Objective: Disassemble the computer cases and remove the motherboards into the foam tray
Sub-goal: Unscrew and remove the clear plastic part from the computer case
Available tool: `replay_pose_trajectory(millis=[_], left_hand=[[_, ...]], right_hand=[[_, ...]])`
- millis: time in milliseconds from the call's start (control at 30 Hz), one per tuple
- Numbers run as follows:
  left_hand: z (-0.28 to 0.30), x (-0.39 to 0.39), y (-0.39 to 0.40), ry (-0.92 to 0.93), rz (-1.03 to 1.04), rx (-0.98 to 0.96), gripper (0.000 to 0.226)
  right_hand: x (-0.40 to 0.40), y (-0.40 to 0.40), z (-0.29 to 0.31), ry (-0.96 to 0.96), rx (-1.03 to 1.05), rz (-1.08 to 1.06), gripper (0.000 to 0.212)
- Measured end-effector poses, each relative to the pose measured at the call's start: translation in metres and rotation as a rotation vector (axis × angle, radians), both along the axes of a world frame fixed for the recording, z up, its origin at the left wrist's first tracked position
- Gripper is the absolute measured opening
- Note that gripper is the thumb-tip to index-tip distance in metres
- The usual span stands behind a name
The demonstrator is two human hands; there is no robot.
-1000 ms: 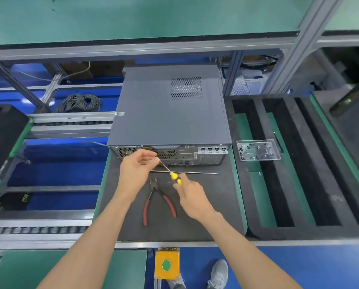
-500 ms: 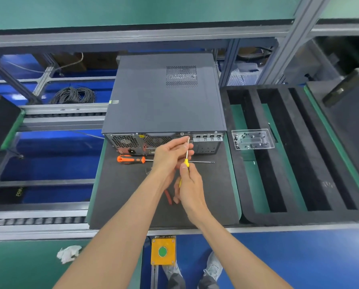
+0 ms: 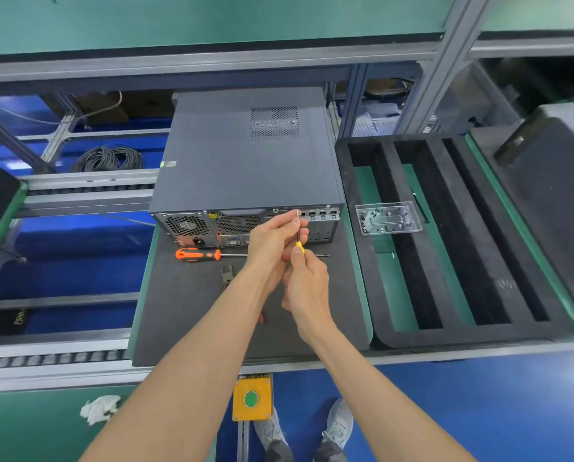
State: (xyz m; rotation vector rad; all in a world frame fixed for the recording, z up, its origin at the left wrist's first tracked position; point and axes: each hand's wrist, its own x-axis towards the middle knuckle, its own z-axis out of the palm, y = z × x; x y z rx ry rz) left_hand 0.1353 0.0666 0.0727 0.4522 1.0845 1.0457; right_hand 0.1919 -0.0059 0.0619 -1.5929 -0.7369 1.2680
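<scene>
At frame centre, both hands gripped a small yellow screwdriver: left hand pinching the shaft, right hand the handle, at the computer case rear.

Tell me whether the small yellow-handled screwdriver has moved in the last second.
Yes. The small yellow-handled screwdriver swung from slanting left to upright, its tip now right of the rear fan grille, at the computer case top rear edge.

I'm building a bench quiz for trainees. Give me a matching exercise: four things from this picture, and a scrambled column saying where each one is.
Things:
1. orange-handled screwdriver
2. clear plastic screw tray
3. small yellow-handled screwdriver
4. coil of black cable

Places:
A. held in both hands
B. behind the roller rails, left of the dark grey computer case
C. on the black foam tray
D. lying on the mat before the case

Pairs: 1-D, 2-C, 3-A, 4-B
</scene>
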Motion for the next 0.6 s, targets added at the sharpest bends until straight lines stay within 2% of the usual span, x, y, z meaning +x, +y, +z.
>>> replay_pose_trajectory(millis=[233,600], left_hand=[[0.006,0.036,0.005,0.009,-0.094,-0.015,0.021],[0.001,0.047,0.006,0.056,-0.129,0.012,0.017]], right_hand=[[0.032,0.005,-0.001,-0.117,0.03,-0.092,0.037],[0.051,0.002,-0.006,-0.277,0.041,-0.068,0.038]])
